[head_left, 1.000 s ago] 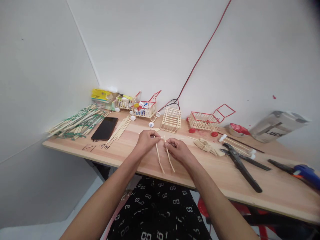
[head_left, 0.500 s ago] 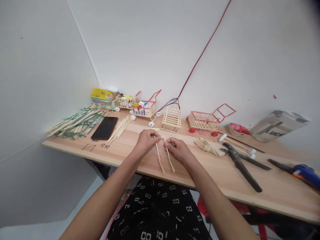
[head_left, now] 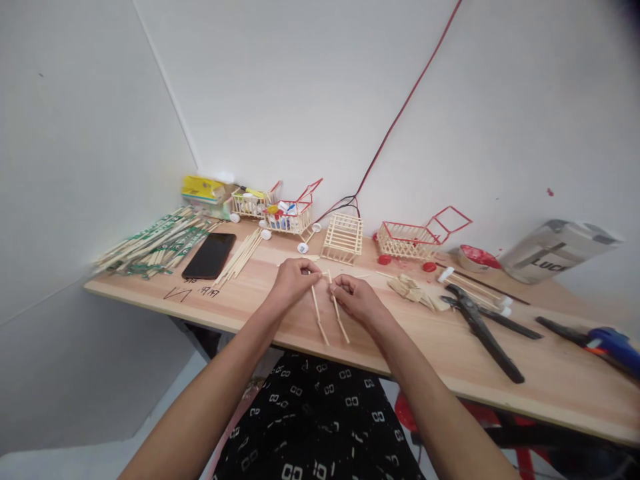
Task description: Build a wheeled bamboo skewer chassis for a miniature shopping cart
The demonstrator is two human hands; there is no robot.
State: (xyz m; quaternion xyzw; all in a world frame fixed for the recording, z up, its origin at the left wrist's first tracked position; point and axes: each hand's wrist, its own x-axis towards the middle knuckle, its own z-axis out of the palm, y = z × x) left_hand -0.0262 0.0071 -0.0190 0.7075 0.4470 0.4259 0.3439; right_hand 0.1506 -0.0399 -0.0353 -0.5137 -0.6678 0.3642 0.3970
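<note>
Two thin wooden sticks, each with a bend partway down, lie side by side near the table's front edge, joined at the top by a short crosspiece. My left hand (head_left: 295, 280) pinches the upper end of the left stick (head_left: 317, 308), close to the crosspiece. Beside it, my right hand (head_left: 354, 295) has its fingers closed on the right stick (head_left: 340, 317) near its upper part. The fingertips partly hide the joints. Just beyond the hands stands a wooden stick basket frame (head_left: 343, 238) without red trim.
Small red-trimmed stick carts (head_left: 407, 240) line the wall. To the left are wrapped chopsticks (head_left: 155, 243), a phone (head_left: 209, 256) and loose sticks (head_left: 239, 259). Pliers (head_left: 483, 333), a blue glue gun (head_left: 613, 350), a red-stained bowl (head_left: 479, 259) and a pouch (head_left: 557, 252) occupy the right.
</note>
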